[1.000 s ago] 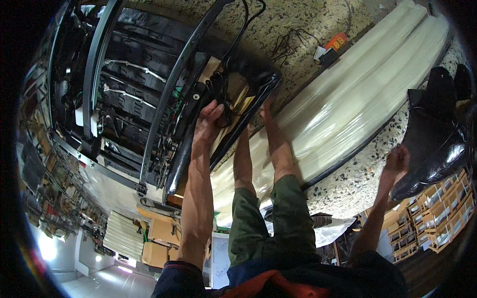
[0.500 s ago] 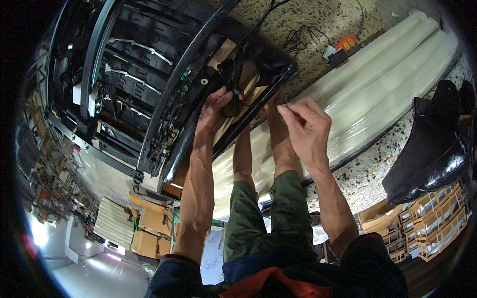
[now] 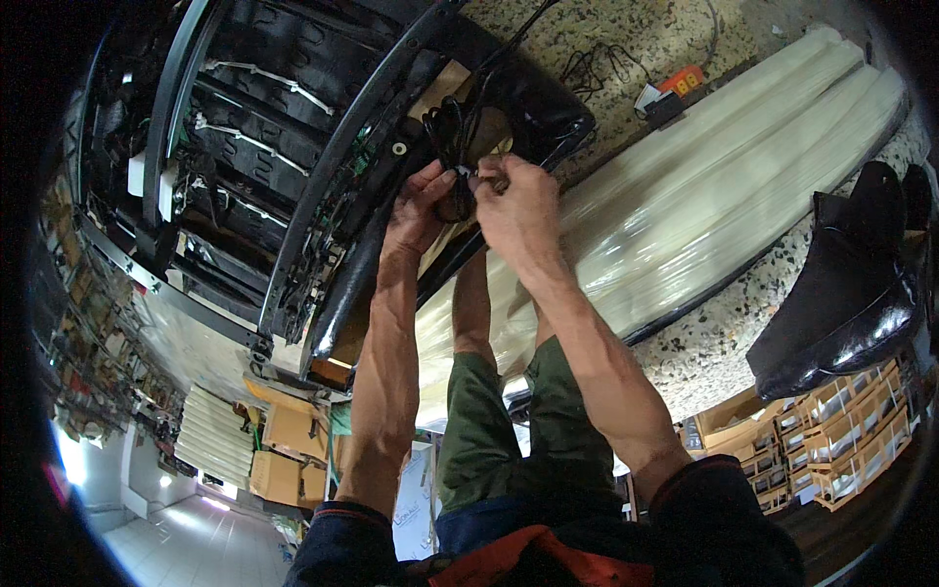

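My left hand [image 3: 417, 213] is closed on a bundled loop of black cable [image 3: 447, 129], thumb and fingers pinching it near the middle. Right beside it, my right hand [image 3: 518, 210] is curled in a pinch against the bundle. Whatever lies between its fingertips is too small to make out. The bundle hangs over the open side of a black upholstered furniture piece [image 3: 536, 103], where bare wood shows inside. To the left is its dark metal frame [image 3: 323, 186], with springs and white rods.
A long plastic-wrapped cream pad [image 3: 685, 215] lies on the speckled floor to the right. Beyond the furniture sit an orange power strip [image 3: 682, 81] and loose black cord [image 3: 597, 68]. A black upholstered piece [image 3: 831, 293] stands far right, near stacked wooden frames [image 3: 851, 440]. Cardboard boxes [image 3: 293, 430] are lower left.
My right hand has moved left from above the cream pad to the cable bundle and now meets my left hand there. The left hand keeps its hold. The view has shifted slightly.
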`<state>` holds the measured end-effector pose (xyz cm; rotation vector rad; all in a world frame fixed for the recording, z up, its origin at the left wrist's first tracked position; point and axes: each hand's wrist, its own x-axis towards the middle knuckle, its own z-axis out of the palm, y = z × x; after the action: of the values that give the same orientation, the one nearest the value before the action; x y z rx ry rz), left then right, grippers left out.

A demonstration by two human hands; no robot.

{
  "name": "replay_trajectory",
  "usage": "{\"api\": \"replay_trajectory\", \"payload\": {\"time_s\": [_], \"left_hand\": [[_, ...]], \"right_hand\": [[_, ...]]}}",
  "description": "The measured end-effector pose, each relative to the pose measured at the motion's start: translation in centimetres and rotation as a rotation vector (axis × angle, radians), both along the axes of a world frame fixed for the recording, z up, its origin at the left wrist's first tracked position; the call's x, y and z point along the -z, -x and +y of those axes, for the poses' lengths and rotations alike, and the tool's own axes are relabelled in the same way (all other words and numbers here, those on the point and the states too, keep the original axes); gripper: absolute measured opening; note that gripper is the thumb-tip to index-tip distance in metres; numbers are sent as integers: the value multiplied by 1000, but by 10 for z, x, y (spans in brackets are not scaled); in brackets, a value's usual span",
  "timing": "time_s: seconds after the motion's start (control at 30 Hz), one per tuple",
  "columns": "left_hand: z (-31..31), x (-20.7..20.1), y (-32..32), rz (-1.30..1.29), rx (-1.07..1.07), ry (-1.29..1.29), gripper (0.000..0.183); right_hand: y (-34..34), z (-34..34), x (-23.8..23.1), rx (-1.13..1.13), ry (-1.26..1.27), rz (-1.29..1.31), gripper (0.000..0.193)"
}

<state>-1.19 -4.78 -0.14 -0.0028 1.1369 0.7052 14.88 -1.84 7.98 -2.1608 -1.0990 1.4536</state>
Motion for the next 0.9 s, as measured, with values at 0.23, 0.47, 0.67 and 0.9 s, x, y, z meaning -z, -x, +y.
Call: {"api": "replay_trajectory", "payload": {"time_s": [0.23, 0.47, 0.67, 0.9], "left_hand": [[2, -21, -3, 285, -50, 140, 26], [9, -38, 4, 272, -8, 134, 21], [18, -42, 3, 338, 203, -27, 20], [8, -29, 14, 365, 333, -83, 21]], "right_hand": [[21, 0, 8, -28, -41, -50, 18], [22, 3, 8, -63, 6, 5, 15], [22, -2, 17, -64, -53, -19, 13], [23, 5, 7, -178, -31, -56, 13]]}}
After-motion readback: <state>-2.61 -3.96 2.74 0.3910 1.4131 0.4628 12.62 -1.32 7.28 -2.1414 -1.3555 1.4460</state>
